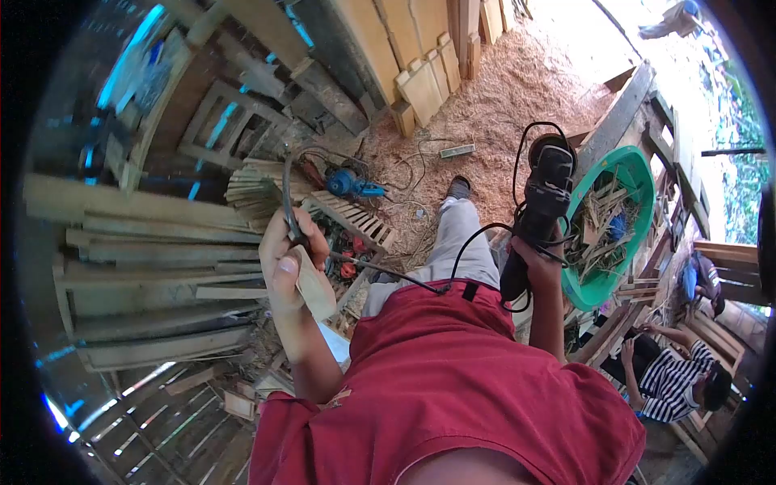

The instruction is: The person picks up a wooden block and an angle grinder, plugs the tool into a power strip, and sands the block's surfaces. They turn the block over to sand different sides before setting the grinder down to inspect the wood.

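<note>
My left hand (287, 263) is closed around a dark cable (287, 190), which curves up out of the fist. A pale, flat, tan piece (314, 284) is also in that hand, against the fingers; its material is unclear. My right hand (540, 263) wraps round the body of a black angle grinder (550, 190), held upright out in front of me with its round disc end at the top. The grinder's black cord loops around my right hand, and a cord (388, 271) runs across my waist towards the left hand.
A green basin (644, 182) of wood scraps stands right of the grinder. A blue power tool (352, 183) lies ahead on the left. Wood shavings (517, 81) cover the floor. Stacked boards (170, 259) fill the left side. A person in a striped shirt (675, 376) sits at right.
</note>
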### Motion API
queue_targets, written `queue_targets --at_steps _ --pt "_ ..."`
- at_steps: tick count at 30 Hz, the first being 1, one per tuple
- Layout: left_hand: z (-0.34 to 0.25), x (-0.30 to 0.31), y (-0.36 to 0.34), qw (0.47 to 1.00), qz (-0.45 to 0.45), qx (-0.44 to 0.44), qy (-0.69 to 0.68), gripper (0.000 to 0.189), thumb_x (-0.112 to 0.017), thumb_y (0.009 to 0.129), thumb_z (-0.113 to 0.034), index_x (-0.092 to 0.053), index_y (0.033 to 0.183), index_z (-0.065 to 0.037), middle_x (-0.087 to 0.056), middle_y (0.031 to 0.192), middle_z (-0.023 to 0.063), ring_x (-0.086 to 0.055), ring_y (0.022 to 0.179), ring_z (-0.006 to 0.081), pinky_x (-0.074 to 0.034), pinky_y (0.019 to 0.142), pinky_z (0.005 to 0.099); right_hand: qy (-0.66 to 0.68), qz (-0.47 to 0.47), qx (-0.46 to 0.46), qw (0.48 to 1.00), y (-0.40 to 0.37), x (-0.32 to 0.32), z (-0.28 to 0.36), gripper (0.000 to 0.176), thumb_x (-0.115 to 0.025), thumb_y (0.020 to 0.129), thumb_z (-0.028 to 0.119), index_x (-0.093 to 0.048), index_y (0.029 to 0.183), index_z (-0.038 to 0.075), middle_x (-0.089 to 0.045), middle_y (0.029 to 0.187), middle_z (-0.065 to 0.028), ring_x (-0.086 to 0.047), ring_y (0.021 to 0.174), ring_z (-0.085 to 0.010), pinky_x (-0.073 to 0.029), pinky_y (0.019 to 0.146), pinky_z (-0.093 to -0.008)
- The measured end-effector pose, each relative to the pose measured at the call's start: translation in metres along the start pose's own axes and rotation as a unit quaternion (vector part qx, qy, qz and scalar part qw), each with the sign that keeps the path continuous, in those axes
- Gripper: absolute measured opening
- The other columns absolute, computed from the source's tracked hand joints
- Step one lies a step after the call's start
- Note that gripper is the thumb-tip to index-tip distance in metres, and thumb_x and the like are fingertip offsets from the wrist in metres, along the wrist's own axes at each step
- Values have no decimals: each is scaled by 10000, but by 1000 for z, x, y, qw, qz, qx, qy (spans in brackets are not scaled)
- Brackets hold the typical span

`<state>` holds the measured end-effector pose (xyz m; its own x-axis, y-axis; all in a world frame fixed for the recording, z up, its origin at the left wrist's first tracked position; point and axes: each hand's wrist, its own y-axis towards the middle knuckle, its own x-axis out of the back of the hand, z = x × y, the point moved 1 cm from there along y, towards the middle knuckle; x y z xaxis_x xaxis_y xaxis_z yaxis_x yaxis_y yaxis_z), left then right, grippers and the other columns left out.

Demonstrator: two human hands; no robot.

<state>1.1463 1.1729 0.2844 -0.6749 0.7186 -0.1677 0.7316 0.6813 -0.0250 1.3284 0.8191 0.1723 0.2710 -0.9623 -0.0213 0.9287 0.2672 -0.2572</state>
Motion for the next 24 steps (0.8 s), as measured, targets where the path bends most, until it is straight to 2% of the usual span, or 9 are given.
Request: queue_targets --at_steps 3,6,9,12,14,18,21,24 --pt "15 -54 53 999 15 37 16 776 -723 787 -770 -551 992 -42 -493 700 7 -436 569 98 -262 525 253 -4 2 -27 1000 67 26 6 660 -869 746 -27 -601 1341 68 -704 1138 -52 -705 979 -186 -600 881 -383" --pt "19 -109 111 995 61 65 41 797 -731 787 -785 -540 954 -30 -483 671 16 -423 548 99 -245 506 255 -8 -16 -13 1000 133 50 22 602 -812 758 -32 -588 1311 52 -717 1035 -65 -720 875 -190 -597 797 -348" --pt "13 -171 166 988 90 115 40 824 -722 799 -820 -529 933 -31 -487 658 25 -425 533 102 -264 491 262 25 -42 -85 995 187 66 66 618 -808 754 -41 -594 1326 57 -713 1058 -46 -718 926 -178 -592 840 -347" --pt "24 -218 216 972 160 165 52 894 -669 808 -900 -522 926 -26 -525 658 36 -472 540 111 -312 483 270 -27 -50 -104 993 222 103 62 688 -850 734 -30 -598 1366 70 -706 1115 -27 -681 980 -149 -564 897 -338" --pt "28 -252 245 952 233 182 78 907 -617 835 -916 -531 935 -19 -553 662 45 -486 544 107 -321 485 261 -14 -64 -111 992 226 119 52 695 -882 743 3 -597 1374 74 -706 1120 -20 -669 993 -136 -556 903 -327" --pt "37 -309 292 912 349 195 97 895 -535 895 -899 -554 925 -4 -571 673 50 -481 555 95 -319 492 253 65 -169 -163 970 209 125 61 617 -882 801 61 -596 1347 84 -694 1086 -11 -661 948 -123 -560 846 -315" --pt "36 -364 319 887 399 196 124 885 -512 917 -883 -564 904 1 -578 675 54 -492 567 97 -327 499 259 78 -241 -161 954 193 136 57 611 -877 809 69 -582 1343 90 -690 1075 -8 -660 931 -121 -562 832 -310" --pt "42 -416 337 857 450 209 140 825 -475 981 -791 -598 930 24 -607 721 63 -531 620 113 -385 556 271 92 -319 -174 927 184 145 60 597 -874 810 71 -582 1330 97 -696 1090 -13 -673 942 -129 -570 843 -315"
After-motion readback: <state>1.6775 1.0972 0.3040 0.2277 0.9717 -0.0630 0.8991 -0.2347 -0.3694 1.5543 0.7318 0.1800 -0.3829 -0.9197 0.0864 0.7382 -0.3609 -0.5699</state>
